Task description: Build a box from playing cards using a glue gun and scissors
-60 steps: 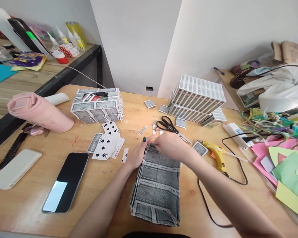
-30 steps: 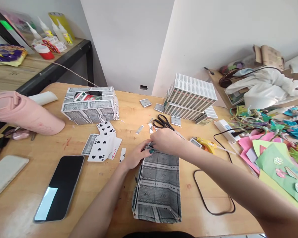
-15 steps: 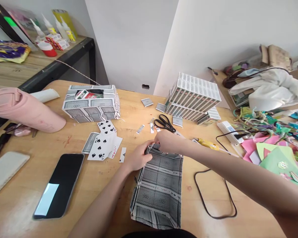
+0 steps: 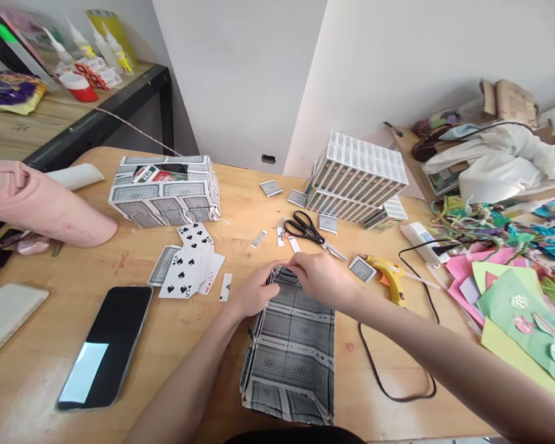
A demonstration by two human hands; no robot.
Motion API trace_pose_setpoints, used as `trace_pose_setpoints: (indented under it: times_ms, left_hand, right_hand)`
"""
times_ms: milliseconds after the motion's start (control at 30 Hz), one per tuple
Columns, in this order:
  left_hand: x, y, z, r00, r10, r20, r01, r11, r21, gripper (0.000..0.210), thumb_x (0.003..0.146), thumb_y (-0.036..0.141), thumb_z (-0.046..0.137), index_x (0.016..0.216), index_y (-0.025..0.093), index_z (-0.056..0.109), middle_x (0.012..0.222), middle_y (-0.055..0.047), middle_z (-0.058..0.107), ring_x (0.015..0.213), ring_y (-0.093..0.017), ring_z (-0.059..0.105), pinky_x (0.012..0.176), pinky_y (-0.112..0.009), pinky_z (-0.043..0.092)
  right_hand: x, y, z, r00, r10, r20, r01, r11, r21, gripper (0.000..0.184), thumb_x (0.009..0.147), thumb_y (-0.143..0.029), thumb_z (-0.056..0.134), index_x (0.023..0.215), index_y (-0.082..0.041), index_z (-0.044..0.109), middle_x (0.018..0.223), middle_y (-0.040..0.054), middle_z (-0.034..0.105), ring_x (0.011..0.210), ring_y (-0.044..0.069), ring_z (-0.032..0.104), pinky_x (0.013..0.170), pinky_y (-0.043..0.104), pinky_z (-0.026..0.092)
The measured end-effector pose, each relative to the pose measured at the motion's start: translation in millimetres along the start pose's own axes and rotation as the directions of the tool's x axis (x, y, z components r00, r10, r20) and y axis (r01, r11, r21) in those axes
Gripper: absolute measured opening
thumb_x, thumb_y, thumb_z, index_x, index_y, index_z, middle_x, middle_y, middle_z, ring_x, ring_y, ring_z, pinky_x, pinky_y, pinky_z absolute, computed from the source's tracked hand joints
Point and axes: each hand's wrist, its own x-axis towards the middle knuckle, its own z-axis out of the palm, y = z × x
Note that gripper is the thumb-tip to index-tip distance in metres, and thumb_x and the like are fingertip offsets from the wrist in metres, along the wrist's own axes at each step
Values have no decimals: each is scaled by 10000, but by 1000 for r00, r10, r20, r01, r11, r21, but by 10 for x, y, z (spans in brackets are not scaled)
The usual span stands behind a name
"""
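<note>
An open box made of playing cards [image 4: 287, 357], grey patterned backs showing inside, lies on the table right in front of me. At its far left corner my left hand [image 4: 259, 288] grips the edge, thumb inside and fingers outside. My right hand [image 4: 321, 277] is closed on the far rim beside it; its fingertips are partly hidden. Just beyond the hands are black-handled scissors [image 4: 308, 231] and cut card strips [image 4: 259, 238]. Loose playing cards [image 4: 185, 271] lie to the left, and a yellow glue gun [image 4: 391, 277] rests to the right.
A finished-looking card-covered box [image 4: 164, 191] stands at the back left, near a pink tumbler [image 4: 50, 206]. Stacked card packs [image 4: 358, 179] stand at the back right. A phone [image 4: 106, 345] lies left, a black cable [image 4: 374, 370] and power strip [image 4: 423, 243] right.
My right hand has shifted slightly right along the far rim and its forearm has dropped lower, uncovering the glue gun and a card. My left hand keeps its grip. The view has shifted slightly.
</note>
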Motion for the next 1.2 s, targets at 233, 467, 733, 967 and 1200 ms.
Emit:
trace_pose_setpoints:
  times_ms: [233, 467, 733, 967, 1200]
  left_hand:
    - [5, 29, 11, 1000, 8, -5, -8, 1000, 25, 645, 626, 61, 397, 1261, 140, 478, 1335, -56, 495, 1231, -231, 429, 1053, -378, 315]
    - [18, 39, 12, 998, 65, 7, -65, 997, 48, 643, 618, 42, 407, 1236, 187, 509, 1282, -31, 540, 1202, -227, 456, 1061, -378, 309]
    - [32, 121, 19, 997, 69, 36, -71, 996, 60, 653, 620, 38, 402, 1251, 185, 487, 1254, -32, 556, 1192, -241, 458, 1035, -386, 336]
    - [27, 165, 35, 997, 64, 44, -66, 997, 36, 634, 620, 29, 396, 1225, 185, 499, 1241, -26, 559, 1143, -221, 488, 1012, -356, 349]
    - [6, 100, 54, 1000, 3, -19, -3, 1000, -9, 598, 631, 48, 410, 1206, 168, 522, 1209, -35, 586, 1110, -228, 516, 977, -355, 382]
  right_hand:
    - [-64, 12, 332, 989, 58, -138, -68, 995, -67, 230, 907, -219, 337, 900, -160, 559, 700, 44, 672, 611, 158, 615, 525, 235, 286]
    - [-103, 21, 529, 923, -80, -377, 41, 993, -111, 239, 888, -185, 337, 824, -158, 566, 598, 31, 648, 508, 136, 572, 486, 239, 218]
    - [-54, 12, 510, 925, -56, -376, 17, 994, -106, 183, 841, -137, 385, 818, -155, 565, 603, 33, 641, 506, 133, 554, 483, 240, 243]
    - [-47, 20, 498, 958, -36, -285, 15, 997, -77, 206, 860, -150, 365, 876, -152, 570, 653, 38, 652, 567, 140, 584, 512, 240, 267]
    - [-62, 76, 384, 986, -59, -156, 82, 986, 144, 249, 895, -183, 351, 987, -173, 582, 880, 49, 688, 790, 145, 625, 640, 219, 387]
